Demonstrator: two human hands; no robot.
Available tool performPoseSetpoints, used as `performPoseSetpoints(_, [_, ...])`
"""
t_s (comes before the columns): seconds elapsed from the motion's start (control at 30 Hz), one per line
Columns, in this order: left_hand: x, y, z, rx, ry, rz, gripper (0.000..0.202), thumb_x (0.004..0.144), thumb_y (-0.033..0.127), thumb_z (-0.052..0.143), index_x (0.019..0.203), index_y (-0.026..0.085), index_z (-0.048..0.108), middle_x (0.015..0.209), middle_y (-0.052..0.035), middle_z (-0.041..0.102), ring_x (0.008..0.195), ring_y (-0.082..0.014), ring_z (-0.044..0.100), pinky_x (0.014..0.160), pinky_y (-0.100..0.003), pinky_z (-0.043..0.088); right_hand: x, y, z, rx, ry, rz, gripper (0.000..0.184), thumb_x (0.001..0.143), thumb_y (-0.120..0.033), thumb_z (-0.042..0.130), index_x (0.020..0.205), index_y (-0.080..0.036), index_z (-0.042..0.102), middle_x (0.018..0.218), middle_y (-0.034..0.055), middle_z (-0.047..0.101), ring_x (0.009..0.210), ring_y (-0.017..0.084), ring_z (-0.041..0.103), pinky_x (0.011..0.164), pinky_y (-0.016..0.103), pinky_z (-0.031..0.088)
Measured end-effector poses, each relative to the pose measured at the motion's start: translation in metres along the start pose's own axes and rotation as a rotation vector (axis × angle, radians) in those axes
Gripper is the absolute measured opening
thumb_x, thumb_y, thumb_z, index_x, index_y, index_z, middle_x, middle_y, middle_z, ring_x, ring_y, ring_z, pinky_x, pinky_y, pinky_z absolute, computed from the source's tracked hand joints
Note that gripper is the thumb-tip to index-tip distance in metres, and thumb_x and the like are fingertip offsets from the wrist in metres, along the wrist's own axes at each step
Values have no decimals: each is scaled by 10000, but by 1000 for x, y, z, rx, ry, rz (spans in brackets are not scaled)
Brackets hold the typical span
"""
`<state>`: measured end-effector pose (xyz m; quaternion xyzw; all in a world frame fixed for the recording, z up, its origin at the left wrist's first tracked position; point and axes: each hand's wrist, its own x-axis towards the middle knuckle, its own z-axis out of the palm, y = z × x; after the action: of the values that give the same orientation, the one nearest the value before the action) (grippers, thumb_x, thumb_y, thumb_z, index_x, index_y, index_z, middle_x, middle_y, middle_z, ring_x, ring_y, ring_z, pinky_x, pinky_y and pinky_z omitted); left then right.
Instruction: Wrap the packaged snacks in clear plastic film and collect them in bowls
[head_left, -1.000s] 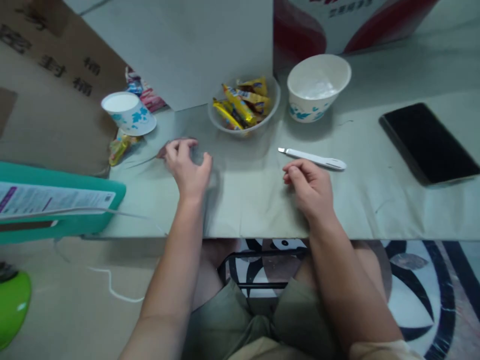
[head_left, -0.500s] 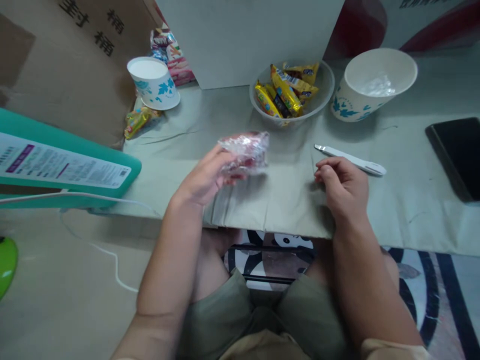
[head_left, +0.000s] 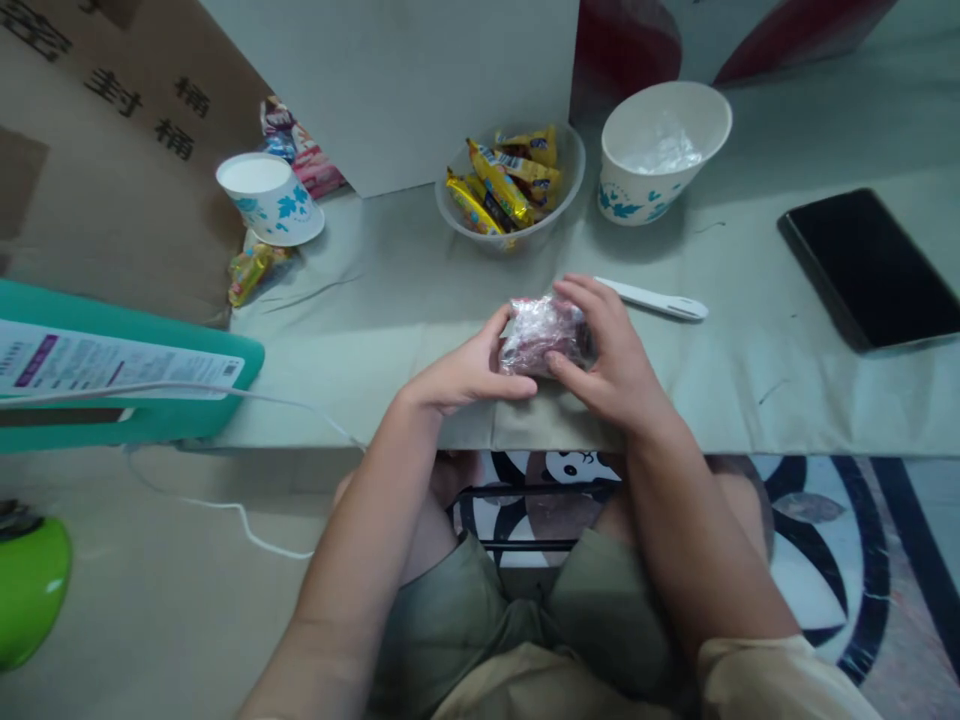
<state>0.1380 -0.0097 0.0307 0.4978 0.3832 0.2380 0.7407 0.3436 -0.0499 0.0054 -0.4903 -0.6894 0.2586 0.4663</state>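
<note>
A small packet in shiny clear wrap with something reddish inside point(head_left: 540, 333) is held between both hands just above the table's near edge. My left hand point(head_left: 469, 372) pinches its left end. My right hand point(head_left: 607, 350) curls round its right side, fingers over the top. Just behind my right hand lies a white craft knife point(head_left: 656, 300) on the table. Behind that stands a clear bowl point(head_left: 564, 165) with several yellow wrapped sweets point(head_left: 502, 180).
A white paper bowl point(head_left: 660, 150) stands right of the sweets, a black phone point(head_left: 870, 265) at far right. An upturned paper cup point(head_left: 270, 200) and loose wrappers point(head_left: 251, 270) sit at left beside a cardboard box point(head_left: 97, 160). A teal box point(head_left: 120, 370) with a cable lies lower left.
My left hand picked the wrapped packet up from the left of the table and brought it to the middle. My right hand moved in and took hold of its other side.
</note>
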Motion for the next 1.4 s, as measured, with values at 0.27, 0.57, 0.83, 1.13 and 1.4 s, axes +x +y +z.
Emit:
performPoseSetpoints(0.27, [0, -18, 2, 204, 185, 191, 765, 735, 300, 907, 1414, 369, 560, 737, 37, 665, 415, -70, 535, 433, -195, 461, 2, -9, 2, -10, 55, 51, 431, 822, -236, 648, 1247, -305, 663, 1079, 51, 763, 1287, 308, 621, 1160, 533, 410])
performPoseSetpoints(0.57, [2, -22, -4, 109, 212, 110, 462, 869, 448, 764, 1226, 328, 495, 760, 59, 642, 527, -99, 644, 414, -159, 421, 2, -16, 9, 17, -91, -40, 324, 879, -169, 596, 1161, -287, 704, 1088, 35, 801, 1007, 236, 736, 961, 440, 526])
performPoseSetpoints(0.83, [6, -20, -10, -73, 293, 196, 424, 773, 467, 798, 962, 268, 474, 1039, 28, 571, 716, -89, 681, 536, -198, 578, 1, 14, -14, -455, 367, 330, 387, 827, -213, 635, 1212, -237, 666, 1314, 167, 679, 1383, 415, 519, 1164, 682, 321])
performPoseSetpoints(1.13, [10, -25, 3, -21, 451, 286, 502, 819, 402, 795, 1098, 305, 389, 979, 38, 617, 646, -97, 708, 599, -227, 591, -1, 16, -16, -394, 389, 458, 182, 900, -301, 609, 1054, -240, 684, 998, 96, 702, 985, 285, 648, 974, 500, 482])
performPoseSetpoints(1.4, [18, -28, 4, 44, 537, 234, 447, 710, 318, 845, 1056, 214, 583, 1012, -42, 696, 865, -177, 726, 819, -326, 621, 0, -35, 5, 120, 59, 419, 266, 958, -401, 559, 997, -198, 726, 663, -12, 671, 521, 118, 514, 570, 281, 399])
